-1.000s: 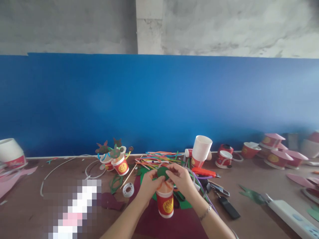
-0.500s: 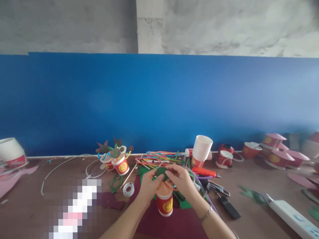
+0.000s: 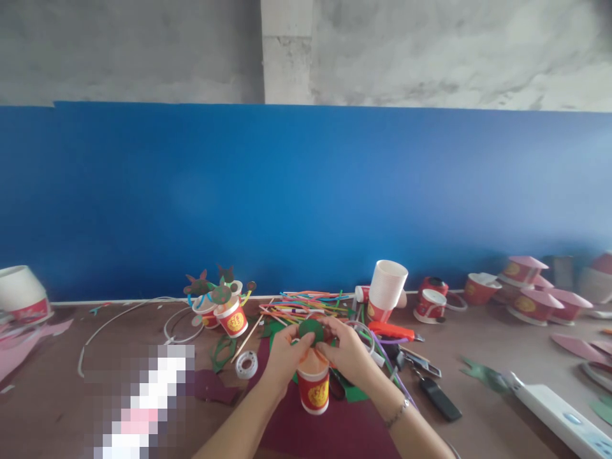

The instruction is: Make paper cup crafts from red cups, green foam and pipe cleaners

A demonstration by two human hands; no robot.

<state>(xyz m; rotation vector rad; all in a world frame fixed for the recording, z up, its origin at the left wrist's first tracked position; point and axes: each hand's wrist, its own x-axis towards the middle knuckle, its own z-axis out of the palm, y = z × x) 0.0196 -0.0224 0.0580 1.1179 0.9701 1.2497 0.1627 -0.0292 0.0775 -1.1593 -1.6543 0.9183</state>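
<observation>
Between my hands is a round green paper disc (image 3: pixel 310 330), just above the rim of a red and white paper cup (image 3: pixel 314 390) with a yellow emblem. My left hand (image 3: pixel 285 357) pinches the disc's left side with thumb and fingers. My right hand (image 3: pixel 342 344) is closed at the right edge, its thumb below the disc. Orange strips rise out of the cup toward the disc. The cup stands upright on a dark maroon sheet (image 3: pixel 325 433). Green paper pieces lie partly hidden behind my hands.
Pipe cleaners (image 3: pixel 306 306) lie heaped behind my hands. At left are decorated cups (image 3: pixel 232 319) and a tape roll (image 3: pixel 247 364). To the right stand a stack of white cups (image 3: pixel 387 287), an orange cutter (image 3: pixel 392 330), a black key fob (image 3: pixel 438 398) and a power strip (image 3: pixel 564 414).
The green disc has tilted to show more of its face. My right thumb has moved lower beneath it, and the cup has shifted slightly left.
</observation>
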